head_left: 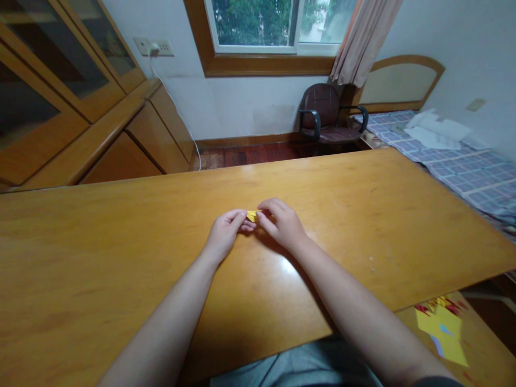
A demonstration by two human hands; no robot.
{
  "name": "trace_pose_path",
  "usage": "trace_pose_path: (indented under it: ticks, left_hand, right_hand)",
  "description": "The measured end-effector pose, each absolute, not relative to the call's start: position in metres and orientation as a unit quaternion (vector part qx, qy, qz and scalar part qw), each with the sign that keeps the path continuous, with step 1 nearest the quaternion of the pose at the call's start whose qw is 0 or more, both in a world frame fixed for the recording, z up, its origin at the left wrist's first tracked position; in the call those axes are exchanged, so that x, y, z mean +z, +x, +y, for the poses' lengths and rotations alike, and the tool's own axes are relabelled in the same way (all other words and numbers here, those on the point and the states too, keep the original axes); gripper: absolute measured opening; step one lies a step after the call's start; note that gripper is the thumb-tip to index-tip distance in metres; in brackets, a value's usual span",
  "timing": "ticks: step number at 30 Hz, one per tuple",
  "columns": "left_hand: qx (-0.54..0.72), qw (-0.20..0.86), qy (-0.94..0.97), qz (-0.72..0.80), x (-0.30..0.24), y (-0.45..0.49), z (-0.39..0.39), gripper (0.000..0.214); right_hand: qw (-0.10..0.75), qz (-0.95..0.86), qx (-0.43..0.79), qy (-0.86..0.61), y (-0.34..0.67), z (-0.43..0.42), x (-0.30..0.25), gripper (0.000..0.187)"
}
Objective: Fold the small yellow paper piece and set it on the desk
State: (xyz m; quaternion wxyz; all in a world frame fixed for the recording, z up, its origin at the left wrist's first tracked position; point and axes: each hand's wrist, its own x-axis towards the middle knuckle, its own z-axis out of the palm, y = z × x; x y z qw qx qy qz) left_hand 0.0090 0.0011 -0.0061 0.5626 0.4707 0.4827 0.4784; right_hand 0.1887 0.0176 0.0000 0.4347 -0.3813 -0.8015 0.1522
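A small piece of folded yellow paper [252, 216] is held between my two hands, just above the wooden table [121, 258]. My left hand [228, 230] pinches its left end between thumb and fingers. On the other side, my right hand [284, 223] grips the right end, thumb in front and fingers curled behind. Much of the paper is covered by my fingers, so its full shape cannot be made out.
At the lower right, yellow paper sheets [441, 328] and red and yellow folded pieces [443, 305] lie on a lower surface. Beyond the table stand an armchair [322, 113], a bed [451, 161] and a wooden cabinet [100, 134].
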Motion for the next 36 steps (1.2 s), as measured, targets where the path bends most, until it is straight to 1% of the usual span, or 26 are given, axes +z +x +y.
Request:
trace_pose_path:
  ticks: [4, 9, 13, 16, 21, 27, 33, 36]
  left_hand:
    - [0.465, 0.544, 0.499, 0.489, -0.002, 0.011, -0.001, 0.037]
    - [0.452, 0.54, 0.515, 0.489, -0.002, 0.011, -0.001, 0.04]
    - [0.444, 0.554, 0.5, 0.497, -0.002, 0.011, 0.0, 0.043]
    - [0.446, 0.556, 0.493, 0.499, -0.002, 0.011, -0.001, 0.042]
    - [0.439, 0.546, 0.505, 0.504, -0.005, 0.009, 0.0, 0.036]
    - [0.45, 0.526, 0.512, 0.509, -0.006, 0.009, 0.0, 0.036]
    - [0.452, 0.557, 0.485, 0.5, -0.003, 0.011, -0.001, 0.045]
    - [0.448, 0.572, 0.483, 0.489, -0.006, 0.01, 0.001, 0.044]
  right_hand:
    - [0.455, -0.746, 0.248, -0.418, 0.187, 0.021, -0.004, 0.014]
    - [0.444, -0.702, 0.359, -0.427, 0.182, 0.024, -0.011, 0.018]
    - [0.426, -0.653, 0.461, -0.424, 0.183, 0.026, -0.014, 0.025]
    - [0.421, -0.622, 0.511, -0.416, 0.184, 0.026, -0.014, 0.028]
    - [0.411, -0.606, 0.544, -0.41, 0.184, 0.026, -0.013, 0.032]
    - [0.404, -0.594, 0.568, -0.402, 0.184, 0.026, -0.014, 0.033]
    - [0.404, -0.564, 0.601, -0.397, 0.185, 0.026, -0.01, 0.034]
    - [0.4, -0.556, 0.61, -0.399, 0.186, 0.026, -0.007, 0.034]
